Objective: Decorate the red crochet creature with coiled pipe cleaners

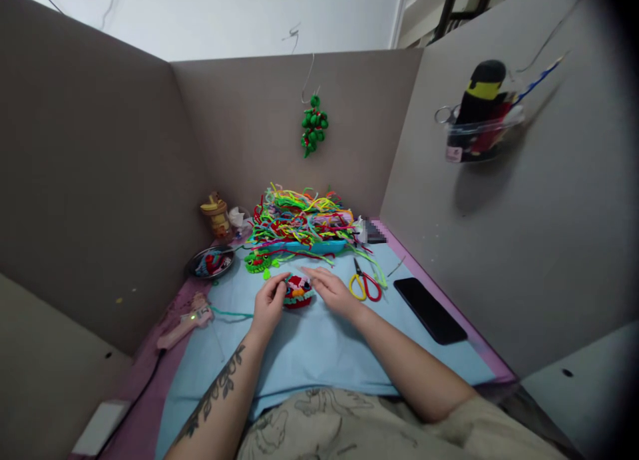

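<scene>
A small pipe-cleaner face [298,292] in red, teal, pink and orange is between my two hands, just above the blue cloth. My left hand [270,303] pinches its left edge, fingers bent. At its upper right, my right hand [333,293] grips the edge with the thumb low and the index finger stretched over the top. The exact contact of those fingertips is small and hard to see. A green pipe-cleaner face [257,261] lies just beyond my left hand. Scissors [365,287] with one yellow and one red handle rest right of my right hand.
A blue tray [304,247] heaped with pipe cleaners [299,217] stands at the back. Left are a dark bowl [192,268] and a pink glue gun [186,325] with a cord. A black phone [429,310] lies right. Grey panels enclose three sides; a green ornament [314,127] hangs behind.
</scene>
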`<state>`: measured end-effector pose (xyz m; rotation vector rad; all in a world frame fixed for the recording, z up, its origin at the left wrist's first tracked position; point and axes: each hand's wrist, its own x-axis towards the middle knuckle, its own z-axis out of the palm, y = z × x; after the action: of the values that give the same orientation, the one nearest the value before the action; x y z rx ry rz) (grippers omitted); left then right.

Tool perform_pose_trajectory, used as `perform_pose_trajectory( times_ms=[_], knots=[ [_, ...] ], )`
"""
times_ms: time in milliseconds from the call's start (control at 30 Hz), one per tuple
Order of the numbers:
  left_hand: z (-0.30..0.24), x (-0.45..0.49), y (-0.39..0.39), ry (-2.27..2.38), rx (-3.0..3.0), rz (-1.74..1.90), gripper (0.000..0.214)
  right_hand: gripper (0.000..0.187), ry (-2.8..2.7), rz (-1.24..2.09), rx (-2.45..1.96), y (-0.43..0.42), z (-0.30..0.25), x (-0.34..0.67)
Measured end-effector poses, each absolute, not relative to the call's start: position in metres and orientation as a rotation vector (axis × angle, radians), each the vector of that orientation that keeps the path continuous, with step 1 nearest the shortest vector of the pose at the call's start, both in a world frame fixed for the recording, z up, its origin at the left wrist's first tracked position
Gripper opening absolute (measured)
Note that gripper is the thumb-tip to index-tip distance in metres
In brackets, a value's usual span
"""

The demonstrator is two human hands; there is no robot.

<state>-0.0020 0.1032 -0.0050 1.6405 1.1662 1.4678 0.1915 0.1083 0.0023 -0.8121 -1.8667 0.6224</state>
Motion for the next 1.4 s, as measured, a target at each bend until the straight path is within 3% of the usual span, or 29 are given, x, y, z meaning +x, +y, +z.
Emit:
perform_pose_trajectory(
  times_ms=[267,467,800,1133,1400],
  knots=[
    [-0.006,0.004,0.104,1.063,1.541,1.351,0.028,0.018,-1.685,0.726,-0.823,0.103,-0.008,0.174],
    [-0.012,0.006,0.104,1.022,1.538,1.28,0.029,0.022,-1.558,0.931,-0.85,0.103,-0.012,0.17],
    [-0.007,0.012,0.101,0.988,1.485,1.199,0.03,0.018,-1.674,0.43,-0.771,0.096,-0.008,0.171],
    [-0.002,0.016,0.095,1.001,1.424,1.252,0.032,0.03,-1.875,-0.063,-0.811,0.089,-0.015,0.168],
    [-0.001,0.014,0.095,1.066,1.473,1.307,0.023,0.044,-1.822,0.111,-0.661,0.089,-0.014,0.165]
  ],
)
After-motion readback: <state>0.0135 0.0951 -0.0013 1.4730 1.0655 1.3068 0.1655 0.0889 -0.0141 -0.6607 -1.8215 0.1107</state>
